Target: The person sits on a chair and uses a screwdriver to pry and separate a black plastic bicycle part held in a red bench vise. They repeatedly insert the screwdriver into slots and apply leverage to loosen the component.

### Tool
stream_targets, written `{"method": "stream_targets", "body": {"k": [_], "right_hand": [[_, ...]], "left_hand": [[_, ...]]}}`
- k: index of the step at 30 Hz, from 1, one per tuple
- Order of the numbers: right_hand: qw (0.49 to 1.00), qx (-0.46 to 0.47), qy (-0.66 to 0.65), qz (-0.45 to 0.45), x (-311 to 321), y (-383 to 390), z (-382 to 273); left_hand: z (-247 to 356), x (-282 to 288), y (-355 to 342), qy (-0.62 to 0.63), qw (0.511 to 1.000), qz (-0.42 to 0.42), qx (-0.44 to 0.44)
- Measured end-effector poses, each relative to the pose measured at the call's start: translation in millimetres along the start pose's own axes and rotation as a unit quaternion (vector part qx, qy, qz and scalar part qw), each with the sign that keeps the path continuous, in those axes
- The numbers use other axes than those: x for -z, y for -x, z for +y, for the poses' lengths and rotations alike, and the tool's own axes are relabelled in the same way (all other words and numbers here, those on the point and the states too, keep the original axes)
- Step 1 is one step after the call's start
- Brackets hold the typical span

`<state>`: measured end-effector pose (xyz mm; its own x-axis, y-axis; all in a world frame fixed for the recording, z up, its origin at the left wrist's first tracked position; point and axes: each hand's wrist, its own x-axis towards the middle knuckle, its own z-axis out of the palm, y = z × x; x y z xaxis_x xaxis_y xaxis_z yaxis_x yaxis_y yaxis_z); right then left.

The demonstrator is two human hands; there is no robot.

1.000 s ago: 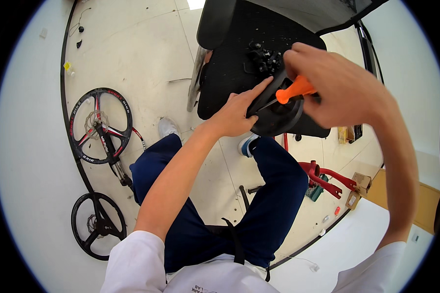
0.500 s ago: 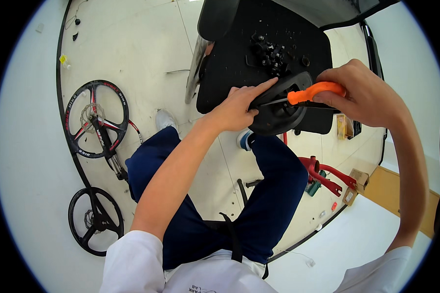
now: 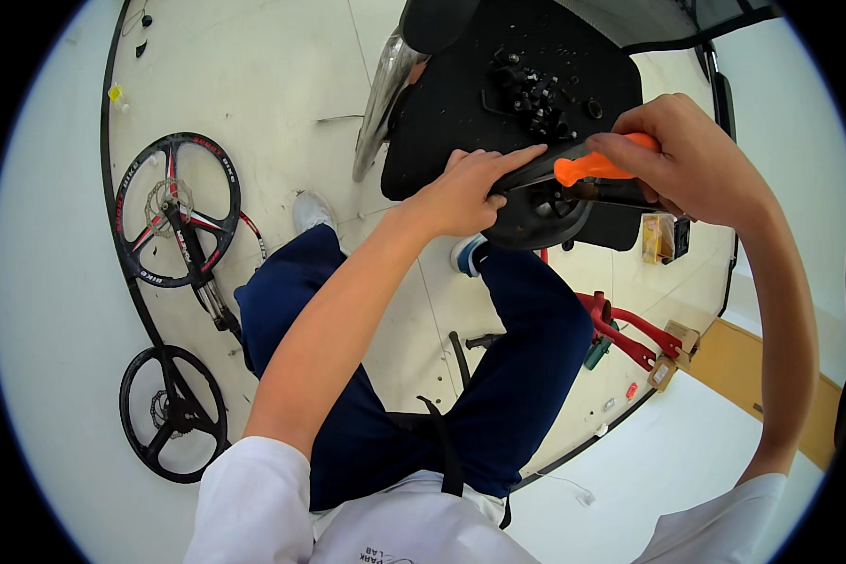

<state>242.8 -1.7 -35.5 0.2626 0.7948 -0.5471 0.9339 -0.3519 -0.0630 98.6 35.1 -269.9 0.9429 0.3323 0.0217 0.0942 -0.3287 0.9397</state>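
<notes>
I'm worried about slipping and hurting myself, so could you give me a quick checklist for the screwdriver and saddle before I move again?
1. Screwdriver gripped: ok, the right hand holds its orange handle.
2. Saddle steadied: ok, the left hand is on its left end.
3. Left hand clear of the screwdriver: not ok, its thumb is close to the shaft's end.
4. Tip properly seated: cannot tell, the contact is too small to make out.
5. Saddle fully supported by the chair: cannot tell, its underside contact is hidden.
6. Small parts well away: not ok, they lie heaped just beyond the saddle.
</notes>
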Motion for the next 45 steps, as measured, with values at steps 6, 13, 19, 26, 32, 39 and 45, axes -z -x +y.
{"method": "stream_targets", "body": {"k": [6,13,19,26,32,39,45], "right_hand": [[0.997,0.070,0.043,0.017,-1.7,0.9,8.5],[0.980,0.179,0.051,0.068,-6.1,7.6,24.4],[0.997,0.079,-0.004,0.023,-7.1,13.5,11.0],[0.989,-0.053,-0.130,0.052,-37.0,37.4,23.7],[0.949,-0.131,-0.272,0.094,-60.2,48.6,40.6],[0.977,-0.104,-0.177,0.055,-41.3,37.7,33.7],[0.993,-0.010,-0.074,0.094,-42.8,35.6,37.4]], "left_hand": [[-6.8,-5.2,-1.1,-0.008,1.000,0.017,-0.013],[-3.1,-4.4,-2.3,0.006,1.000,0.013,0.001],[1.2,-0.6,-2.6,0.000,1.000,0.010,0.017],[-6.0,-2.1,-6.6,0.024,1.000,0.021,0.000],[-3.7,-4.5,-6.9,0.003,1.000,0.021,0.003],[-5.2,-2.7,-5.5,0.015,1.000,0.019,0.009],[-2.3,-0.9,-6.5,0.019,1.000,0.007,0.014]]}}
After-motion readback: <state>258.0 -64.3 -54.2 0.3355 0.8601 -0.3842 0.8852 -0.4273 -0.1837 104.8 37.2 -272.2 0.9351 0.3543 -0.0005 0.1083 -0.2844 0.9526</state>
